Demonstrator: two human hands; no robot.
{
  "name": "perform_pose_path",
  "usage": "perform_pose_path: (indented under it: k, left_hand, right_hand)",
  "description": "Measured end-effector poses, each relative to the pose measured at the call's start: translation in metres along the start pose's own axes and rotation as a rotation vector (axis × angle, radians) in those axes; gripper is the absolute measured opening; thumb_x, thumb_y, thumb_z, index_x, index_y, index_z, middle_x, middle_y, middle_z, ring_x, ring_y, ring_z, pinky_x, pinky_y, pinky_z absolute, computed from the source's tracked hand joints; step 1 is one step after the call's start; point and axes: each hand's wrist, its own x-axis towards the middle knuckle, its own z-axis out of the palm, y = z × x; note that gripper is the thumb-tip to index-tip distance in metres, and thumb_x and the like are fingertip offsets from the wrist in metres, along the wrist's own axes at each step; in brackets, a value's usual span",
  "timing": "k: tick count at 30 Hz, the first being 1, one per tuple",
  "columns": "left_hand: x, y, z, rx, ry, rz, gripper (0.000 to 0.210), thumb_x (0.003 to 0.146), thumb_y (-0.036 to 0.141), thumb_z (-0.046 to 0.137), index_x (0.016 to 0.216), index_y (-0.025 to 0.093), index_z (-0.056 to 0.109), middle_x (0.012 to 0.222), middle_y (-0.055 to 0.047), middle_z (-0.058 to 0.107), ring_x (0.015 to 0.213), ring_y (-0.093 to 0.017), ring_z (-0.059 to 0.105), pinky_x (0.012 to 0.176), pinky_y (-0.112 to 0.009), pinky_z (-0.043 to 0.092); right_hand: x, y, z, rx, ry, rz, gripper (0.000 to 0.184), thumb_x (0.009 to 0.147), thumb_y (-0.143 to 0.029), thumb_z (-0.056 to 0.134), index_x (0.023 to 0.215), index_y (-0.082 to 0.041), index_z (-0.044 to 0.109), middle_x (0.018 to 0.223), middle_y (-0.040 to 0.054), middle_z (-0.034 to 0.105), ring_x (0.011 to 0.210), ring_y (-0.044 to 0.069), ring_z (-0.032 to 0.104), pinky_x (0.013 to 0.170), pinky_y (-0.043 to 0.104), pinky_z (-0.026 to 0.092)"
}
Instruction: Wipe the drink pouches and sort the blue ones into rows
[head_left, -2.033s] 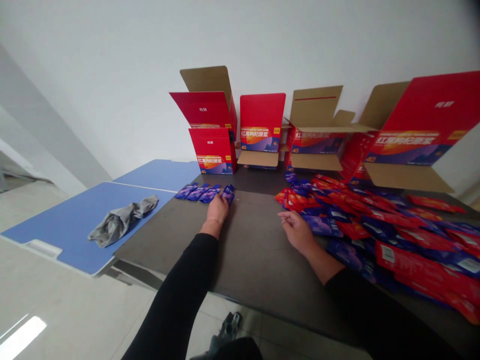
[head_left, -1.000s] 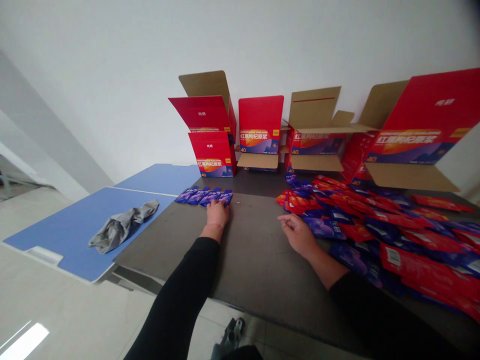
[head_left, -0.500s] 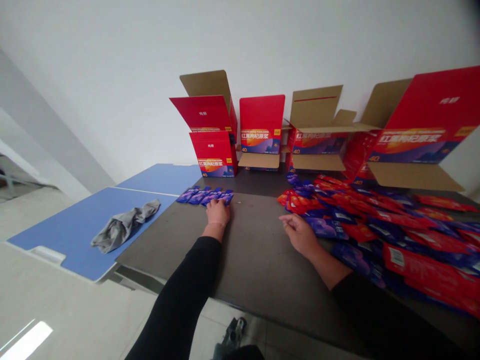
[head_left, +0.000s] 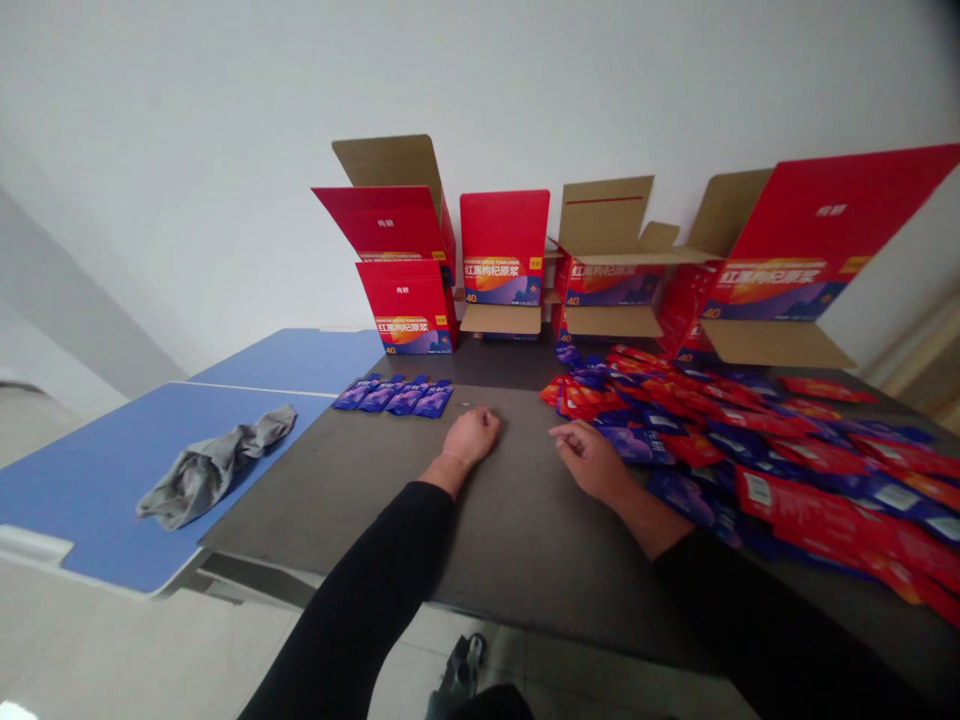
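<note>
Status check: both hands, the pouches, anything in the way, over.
Left hand curled, right of four purple pouches in a row. Right hand at left edge of pouch pile, contact unclear. Gray cloth aside on blue table.

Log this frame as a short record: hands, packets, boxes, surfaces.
left hand: fingers curled, over the dark table, right of the packet row; no packet visible in it
right hand: fingers bent, at the left edge of the packet pile; contact unclear
packet row: four purple packets, side by side, lying flat
packet pile: red and purple packets, jumbled, on the dark table's right side
boxes: red, along the back, several flaps open
cloth: grey, crumpled, on the blue table
</note>
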Motion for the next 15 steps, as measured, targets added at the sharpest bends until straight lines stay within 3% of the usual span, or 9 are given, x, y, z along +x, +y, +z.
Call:
perform_pose_path:
  k: [4,7,11,15]
  left_hand:
    - [-0.001,0.002,-0.004,0.042,-0.040,0.013,0.023,0.090,0.033,0.049,0.084,0.020,0.066,0.086,-0.010,0.072,0.080,-0.021,0.067,0.070,-0.028,0.044]
    - [-0.002,0.003,-0.004,0.061,-0.045,0.020,0.025,0.091,0.034,0.048,0.088,0.019,0.068,0.089,-0.011,0.073,0.082,-0.022,0.068,0.073,-0.029,0.046]
    - [-0.001,0.003,-0.003,0.047,-0.037,0.032,0.026,0.092,0.034,0.047,0.087,0.019,0.068,0.090,-0.011,0.073,0.083,-0.022,0.069,0.074,-0.029,0.047]
    - [0.001,0.002,-0.003,0.038,-0.029,0.033,0.027,0.092,0.036,0.048,0.086,0.020,0.068,0.088,-0.011,0.073,0.082,-0.023,0.069,0.073,-0.029,0.047]
  right_hand:
    - [0.028,0.003,-0.042,-0.337,0.118,-0.003,0.022,0.087,-0.028,0.053,0.096,-0.021,0.071,0.088,0.0089,0.066,0.079,0.023,0.060,0.079,0.037,0.049]
    - [0.062,0.018,-0.079,-0.673,0.178,0.038,0.027,0.087,-0.025,0.054,0.107,-0.015,0.070,0.103,0.0161,0.066,0.100,0.030,0.059,0.093,0.043,0.044]
    - [0.094,0.034,-0.105,-0.981,0.013,0.105,0.037,0.085,-0.035,0.062,0.114,-0.012,0.069,0.110,0.0210,0.067,0.106,0.034,0.058,0.093,0.047,0.042]
    - [0.106,0.037,-0.102,-1.110,-0.122,0.176,0.040,0.087,-0.042,0.057,0.110,-0.013,0.071,0.106,0.0225,0.071,0.104,0.036,0.061,0.087,0.049,0.044]
